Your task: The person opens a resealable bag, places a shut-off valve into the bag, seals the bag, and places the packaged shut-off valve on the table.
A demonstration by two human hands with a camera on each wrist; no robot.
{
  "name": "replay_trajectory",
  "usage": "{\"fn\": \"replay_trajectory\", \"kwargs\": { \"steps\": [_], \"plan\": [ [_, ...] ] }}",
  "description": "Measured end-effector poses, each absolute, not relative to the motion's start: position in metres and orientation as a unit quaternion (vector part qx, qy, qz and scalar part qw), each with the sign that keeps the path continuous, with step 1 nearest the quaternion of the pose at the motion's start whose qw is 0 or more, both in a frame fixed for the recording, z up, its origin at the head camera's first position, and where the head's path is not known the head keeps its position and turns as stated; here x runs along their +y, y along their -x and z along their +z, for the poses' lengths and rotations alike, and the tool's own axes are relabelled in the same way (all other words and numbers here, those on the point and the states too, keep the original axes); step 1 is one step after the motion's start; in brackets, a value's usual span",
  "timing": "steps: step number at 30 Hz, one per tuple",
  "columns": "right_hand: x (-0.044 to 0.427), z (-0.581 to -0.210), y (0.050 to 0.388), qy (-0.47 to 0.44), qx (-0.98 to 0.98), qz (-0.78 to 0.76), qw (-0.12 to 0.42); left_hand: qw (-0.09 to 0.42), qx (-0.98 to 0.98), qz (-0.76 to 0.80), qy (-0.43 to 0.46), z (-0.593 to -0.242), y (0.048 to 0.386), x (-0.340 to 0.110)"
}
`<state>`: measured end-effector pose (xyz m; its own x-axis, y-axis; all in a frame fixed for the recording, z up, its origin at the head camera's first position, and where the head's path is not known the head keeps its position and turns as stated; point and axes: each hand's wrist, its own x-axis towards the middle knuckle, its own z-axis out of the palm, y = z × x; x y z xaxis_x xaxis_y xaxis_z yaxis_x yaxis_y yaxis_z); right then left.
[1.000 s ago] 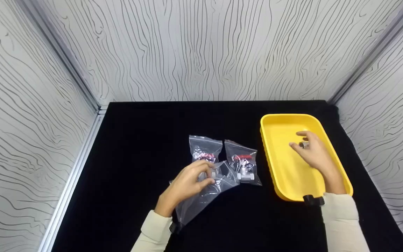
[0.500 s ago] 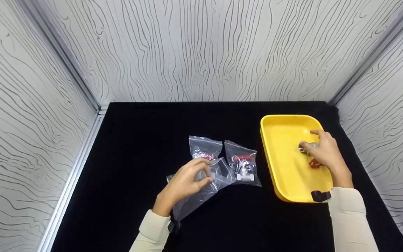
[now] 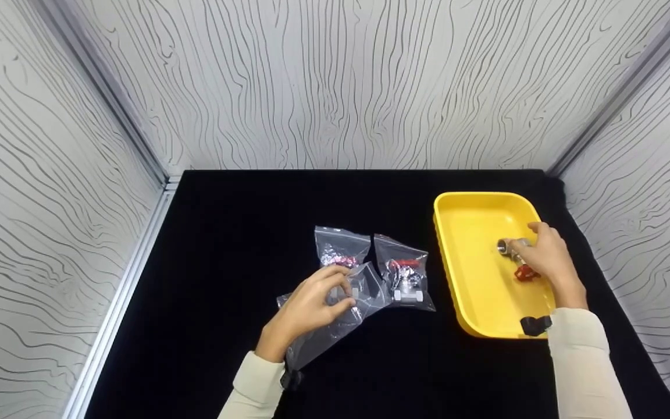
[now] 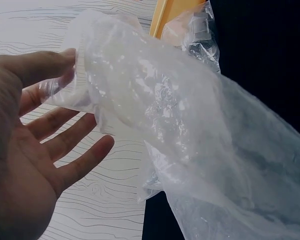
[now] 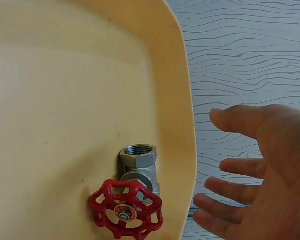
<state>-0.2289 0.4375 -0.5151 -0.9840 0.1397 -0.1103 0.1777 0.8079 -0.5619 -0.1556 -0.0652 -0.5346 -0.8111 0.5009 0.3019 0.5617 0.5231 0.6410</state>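
Observation:
My left hand (image 3: 312,299) pinches a clear plastic bag (image 4: 185,120) between thumb and forefinger, with the other fingers spread. The bag hangs down from there and nothing can be made out inside it. At the right, a gate valve (image 5: 137,175) with a metal body and a red handwheel (image 5: 126,210) lies in the yellow tray (image 3: 451,273). My right hand (image 3: 550,262) is above the tray's right side, fingers apart and holding nothing. In the right wrist view the hand is separate from the valve; in the head view it partly covers it.
Two zip bags lie on the black cloth between the hands: the right one (image 3: 407,279) holds a red-handled valve, the left one (image 3: 341,241) is partly behind my left hand. Patterned white panels (image 3: 335,87) stand at the back and both sides.
My right hand has moved right and let go of the valve, which now lies in the tray with its red handwheel showing. The left hand keeps its hold; the bag has shifted slightly.

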Motion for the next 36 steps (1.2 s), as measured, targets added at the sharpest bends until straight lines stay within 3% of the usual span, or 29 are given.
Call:
{"fn": "replay_trajectory", "kwargs": {
  "steps": [20,36],
  "plan": [
    [0.449,-0.534,0.24,-0.112,0.926,-0.332,0.138,0.039,-0.867,-0.396,0.301,-0.537,0.153,-0.068],
    [0.453,-0.554,0.251,-0.126,0.903,-0.385,0.146,0.028,-0.873,-0.386,0.297,-0.538,0.154,-0.067]
  ]
}}
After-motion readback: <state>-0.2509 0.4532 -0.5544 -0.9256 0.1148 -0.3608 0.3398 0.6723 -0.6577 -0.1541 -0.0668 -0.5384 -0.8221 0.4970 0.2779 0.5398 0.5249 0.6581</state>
